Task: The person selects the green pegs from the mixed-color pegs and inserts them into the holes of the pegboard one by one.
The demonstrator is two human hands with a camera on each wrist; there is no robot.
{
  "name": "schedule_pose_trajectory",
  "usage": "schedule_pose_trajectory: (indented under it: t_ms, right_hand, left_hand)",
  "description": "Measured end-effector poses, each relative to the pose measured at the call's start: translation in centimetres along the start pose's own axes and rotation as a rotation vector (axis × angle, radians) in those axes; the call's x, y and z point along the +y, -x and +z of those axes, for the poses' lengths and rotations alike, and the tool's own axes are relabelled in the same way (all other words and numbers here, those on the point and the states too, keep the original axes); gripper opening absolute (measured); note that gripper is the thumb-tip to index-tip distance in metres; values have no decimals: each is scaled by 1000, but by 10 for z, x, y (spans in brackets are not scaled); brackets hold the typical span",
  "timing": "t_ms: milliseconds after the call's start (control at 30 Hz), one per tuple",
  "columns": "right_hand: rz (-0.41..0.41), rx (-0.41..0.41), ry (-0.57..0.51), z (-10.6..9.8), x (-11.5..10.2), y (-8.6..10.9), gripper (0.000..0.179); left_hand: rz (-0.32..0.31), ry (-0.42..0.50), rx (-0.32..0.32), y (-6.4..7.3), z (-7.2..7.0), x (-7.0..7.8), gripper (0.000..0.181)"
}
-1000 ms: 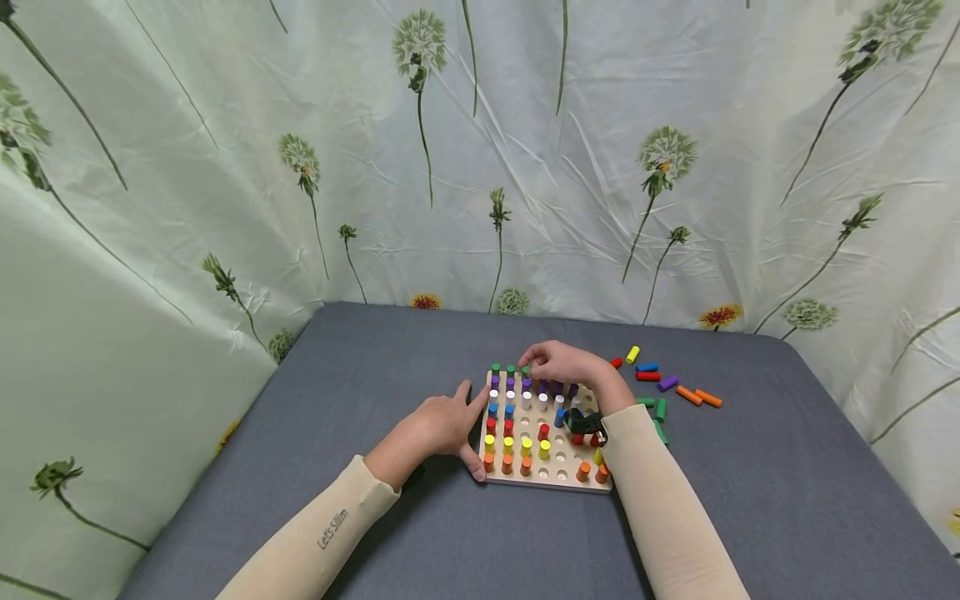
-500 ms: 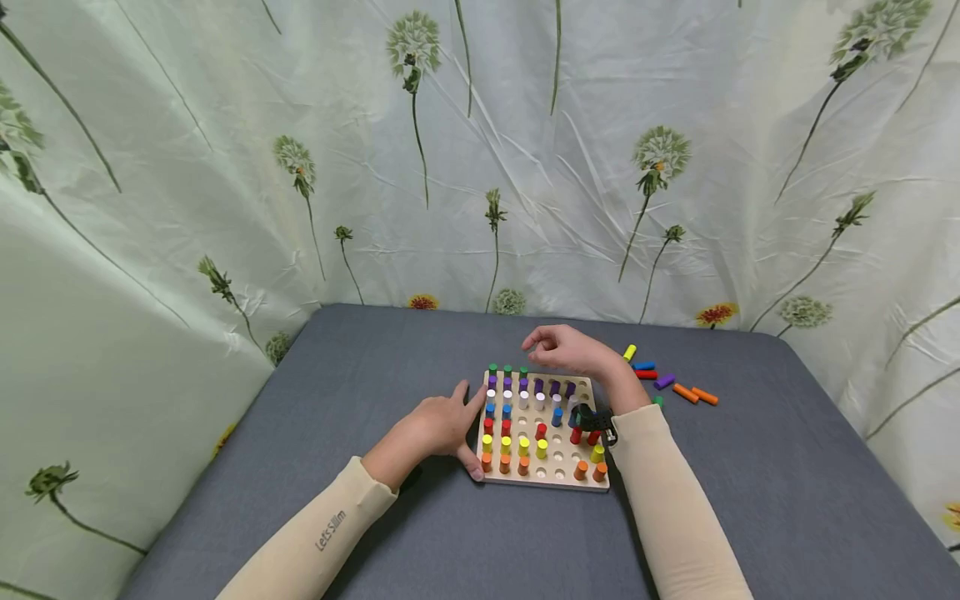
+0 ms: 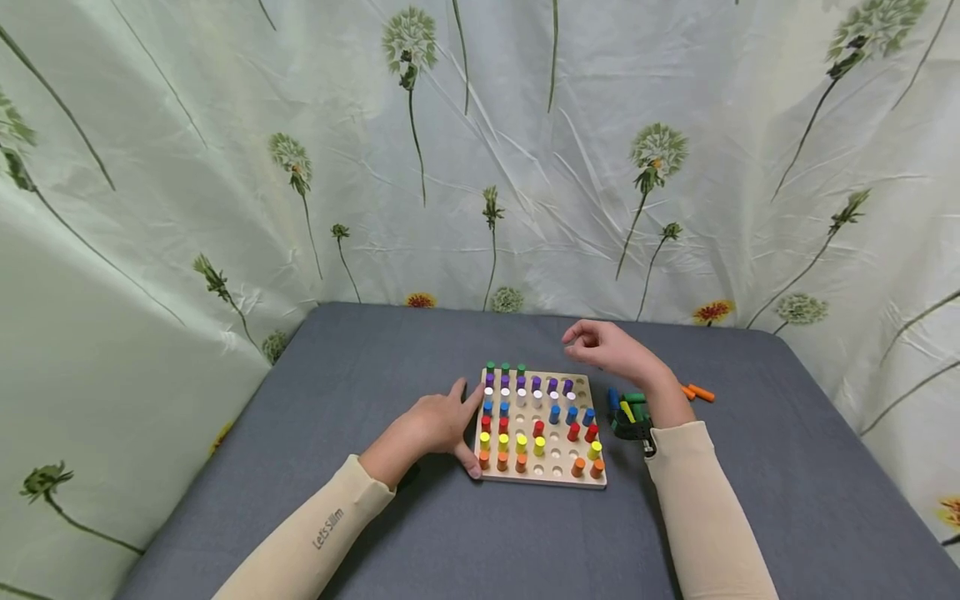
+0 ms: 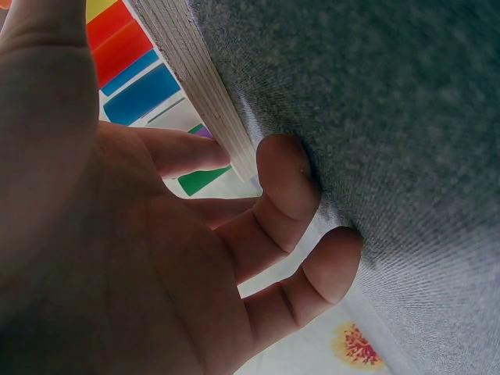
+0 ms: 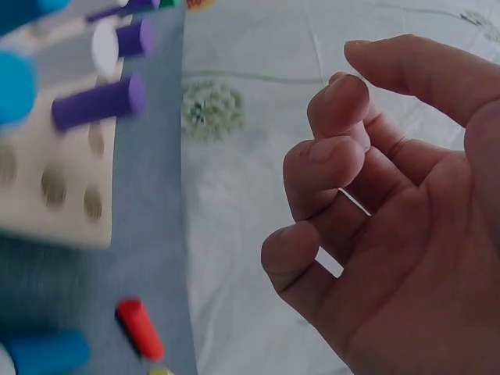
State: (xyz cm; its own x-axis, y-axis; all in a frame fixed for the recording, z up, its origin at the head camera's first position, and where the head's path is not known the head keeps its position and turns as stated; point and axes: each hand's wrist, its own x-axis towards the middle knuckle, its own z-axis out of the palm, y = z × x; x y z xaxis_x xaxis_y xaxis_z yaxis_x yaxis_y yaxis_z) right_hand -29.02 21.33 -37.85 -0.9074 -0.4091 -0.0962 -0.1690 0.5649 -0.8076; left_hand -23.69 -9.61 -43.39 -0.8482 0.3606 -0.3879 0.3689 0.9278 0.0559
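Note:
A wooden pegboard point(image 3: 542, 478) lies on the table with rows of upright coloured pegs and several bare holes. My left hand point(image 3: 435, 429) rests against its left edge, thumb at the front corner and index finger farther back along the side. In the left wrist view the index fingertip point(image 4: 215, 154) touches the board's wooden side, and the other fingers lie on the cloth beside it. My right hand point(image 3: 615, 346) is raised behind and right of the board. Its fingers are loosely bent with nothing between them, as the right wrist view shows. Purple pegs point(image 5: 98, 103) stand near the holes there.
Loose pegs lie right of the board, partly hidden by the right wrist: green point(image 3: 634, 398), blue point(image 3: 613, 399) and orange point(image 3: 702, 392). The right wrist view also shows a loose red peg point(image 5: 141, 328). A flowered curtain point(image 3: 450, 150) hangs behind the grey table point(image 3: 390, 350).
My right hand has left the back row of the board, lifting and moving right toward the loose pegs. My left hand has stayed at the board's left edge.

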Motion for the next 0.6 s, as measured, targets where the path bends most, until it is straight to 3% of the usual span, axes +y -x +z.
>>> schedule_pose_trajectory:
  t_ms: [600]
  right_hand:
    - [90, 124, 133, -28, 32, 44, 33]
  left_hand:
    - [-8, 4, -11, 2, -3, 3, 142]
